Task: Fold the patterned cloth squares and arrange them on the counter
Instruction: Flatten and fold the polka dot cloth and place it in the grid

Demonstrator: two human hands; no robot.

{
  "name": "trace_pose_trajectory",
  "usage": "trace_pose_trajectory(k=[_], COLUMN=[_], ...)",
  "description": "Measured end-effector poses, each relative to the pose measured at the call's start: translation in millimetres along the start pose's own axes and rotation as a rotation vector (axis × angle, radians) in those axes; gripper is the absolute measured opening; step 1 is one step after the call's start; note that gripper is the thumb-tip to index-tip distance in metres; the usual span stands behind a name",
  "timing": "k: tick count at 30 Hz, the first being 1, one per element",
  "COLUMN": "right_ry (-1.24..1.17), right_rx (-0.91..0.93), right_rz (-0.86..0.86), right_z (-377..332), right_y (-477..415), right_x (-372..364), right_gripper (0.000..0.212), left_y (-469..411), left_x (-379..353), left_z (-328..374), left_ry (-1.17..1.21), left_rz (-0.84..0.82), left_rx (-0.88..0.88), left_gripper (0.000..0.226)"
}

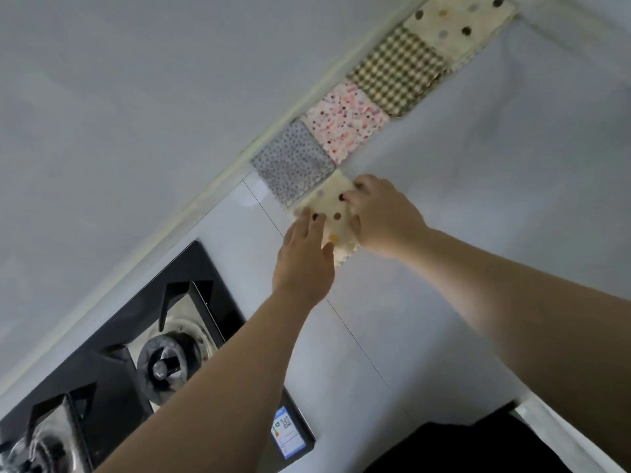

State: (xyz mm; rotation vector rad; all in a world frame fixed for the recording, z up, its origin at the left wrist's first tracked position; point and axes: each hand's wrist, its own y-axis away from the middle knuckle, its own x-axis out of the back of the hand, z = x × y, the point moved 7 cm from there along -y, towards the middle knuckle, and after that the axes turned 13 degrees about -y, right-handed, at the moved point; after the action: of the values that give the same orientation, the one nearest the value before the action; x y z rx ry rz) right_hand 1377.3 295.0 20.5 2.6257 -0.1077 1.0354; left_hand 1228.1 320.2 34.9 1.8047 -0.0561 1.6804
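White counter (pixel 478 206) runs from lower centre to upper right of the frame, meeting the grey wall (pixel 136 97) along a diagonal seam; black gas hob (pixel 102 370) fills the lower left, a dark shape at the lower right edge is too unclear to name. Progress: four folded squares lie flat in a row along the seam, edge to edge, from upper right toward centre; cream spotted square (pixel 461 25), green checked square (pixel 397 71), pink speckled square (pixel 346 121), grey dotted square (pixel 293 162). A fifth piece, the cream dotted cloth (pixel 336 213), sits at centre frame, just below the grey dotted square and touching its lower edge; it appears folded and is being set as the next member of the row, slightly off the row's line, so the task seems near its end; no unfolded cloths are in view, though more may lie outside the frame. Left hand (pixel 304 254) rests on the cloth's left edge, fingers (pixel 307 223) straight and close together, pressing flat. Right hand (pixel 386 216) covers the cloth's right side, fingertips (pixel 350 198) bent and bunched on its top face, thumb at its lower edge; seemingly a pinching hold.
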Motion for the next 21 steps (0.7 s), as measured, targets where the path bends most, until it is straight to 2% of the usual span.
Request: trace_pose_trajectory(k=[3, 11, 14, 16, 17, 19, 21], right_ry=[-0.004, -0.01, 0.056, 0.075, 0.098, 0.162, 0.248], right_rx=[0.022, 0.02, 0.029, 0.11, 0.153, 0.178, 0.135], right_rz=[0.012, 0.027, 0.054, 0.081, 0.087, 0.028, -0.053], right_z=[-3.8, -14.3, -20.3, -30.9, -36.5, -41.0, -35.4], right_y=[-1.4, -11.9, -11.3, -7.9, -6.7, -8.2, -10.8], right_x=[-6.9, -4.5, -1.5, 0.9, 1.6, -0.6, -6.4], right_gripper=[0.042, 0.043, 0.062, 0.079, 0.081, 0.082, 0.07], left_y=[-8.7, -12.7, -11.1, -10.9, -11.9, -15.8, -19.4], left_x=[-2.2, 2.0, -0.1, -2.5, -3.7, -4.7, -2.8], left_z=[-0.8, -10.2, -12.4, -12.8, -13.6, -14.8, -14.6], left_ry=[-0.105, -0.163, -0.195, -0.154, -0.114, -0.03, 0.006], left_rz=[0.036, 0.135, 0.138, 0.123, 0.105, 0.065, 0.042], left_rx=[0.029, 0.056, 0.03, 0.024, 0.03, 0.041, 0.035], left_gripper=[0.054, 0.048, 0.053, 0.057, 0.059, 0.061, 0.062])
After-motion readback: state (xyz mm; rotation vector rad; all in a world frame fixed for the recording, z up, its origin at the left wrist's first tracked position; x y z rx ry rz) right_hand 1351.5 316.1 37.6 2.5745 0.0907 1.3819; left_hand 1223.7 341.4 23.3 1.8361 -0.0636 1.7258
